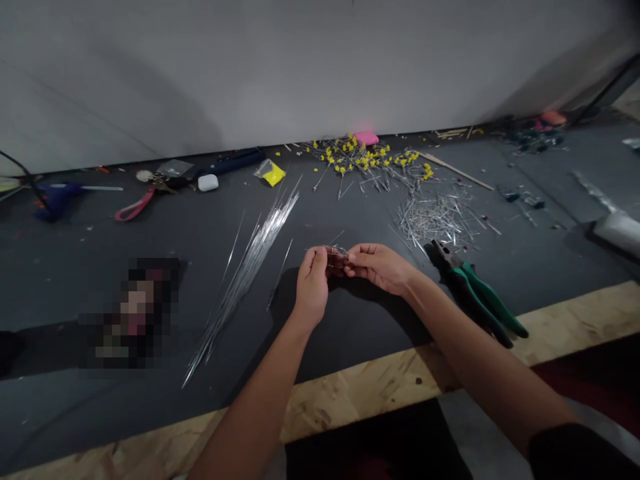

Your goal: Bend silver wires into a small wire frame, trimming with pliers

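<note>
My left hand (pixel 314 277) and my right hand (pixel 377 265) meet above the dark work surface, fingertips almost touching. Thin silvery wires (pixel 338 249) run between them, pinched in the fingers of both hands; their exact shape is too small to make out. Left of my hands lies a long bundle of straight metal wires (pixel 255 257), with a single twisted wire (pixel 280 275) apart from it. To the right is a heap of short cut wires (pixel 435 219). Pliers with green and black handles (pixel 475 293) rest beside my right forearm, jaws toward the heap.
Yellow-tipped wire stems (pixel 360 157) pile up along the wall near a pink lump (pixel 367 138). A yellow packet (pixel 273 173), a white case (pixel 208 183), keys with a pink strap (pixel 137 203) and a blue glue gun (pixel 57 199) lie left. A wooden stick (pixel 457 171) lies right.
</note>
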Demonstrator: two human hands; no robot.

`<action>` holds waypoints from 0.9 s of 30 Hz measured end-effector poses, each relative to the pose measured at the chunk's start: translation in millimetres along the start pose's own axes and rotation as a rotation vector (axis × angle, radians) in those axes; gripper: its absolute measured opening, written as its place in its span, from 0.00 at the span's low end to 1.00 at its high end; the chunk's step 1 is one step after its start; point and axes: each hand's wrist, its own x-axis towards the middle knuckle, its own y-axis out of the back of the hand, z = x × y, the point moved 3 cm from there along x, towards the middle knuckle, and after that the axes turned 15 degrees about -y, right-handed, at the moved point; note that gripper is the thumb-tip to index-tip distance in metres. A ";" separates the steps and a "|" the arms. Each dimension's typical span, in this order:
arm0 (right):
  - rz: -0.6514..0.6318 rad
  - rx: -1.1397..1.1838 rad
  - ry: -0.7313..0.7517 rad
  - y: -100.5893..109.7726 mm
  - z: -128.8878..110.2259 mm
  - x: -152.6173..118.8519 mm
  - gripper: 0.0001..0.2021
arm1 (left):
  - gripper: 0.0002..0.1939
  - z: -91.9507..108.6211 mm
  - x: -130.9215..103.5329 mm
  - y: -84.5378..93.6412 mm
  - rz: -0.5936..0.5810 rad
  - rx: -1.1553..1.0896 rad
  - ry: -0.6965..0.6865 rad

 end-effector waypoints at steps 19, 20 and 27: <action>0.135 0.015 0.200 -8.4 5.3 4.1 0.07 | 0.09 4.4 2.9 -1.0 0.059 -0.084 0.044; 0.139 0.017 0.200 -8.5 5.4 3.9 0.06 | 0.08 4.8 3.1 -1.1 0.063 -0.082 0.051; 0.164 0.023 0.239 -7.6 5.9 3.2 0.06 | 0.04 7.8 4.9 -1.1 -0.009 -0.102 0.119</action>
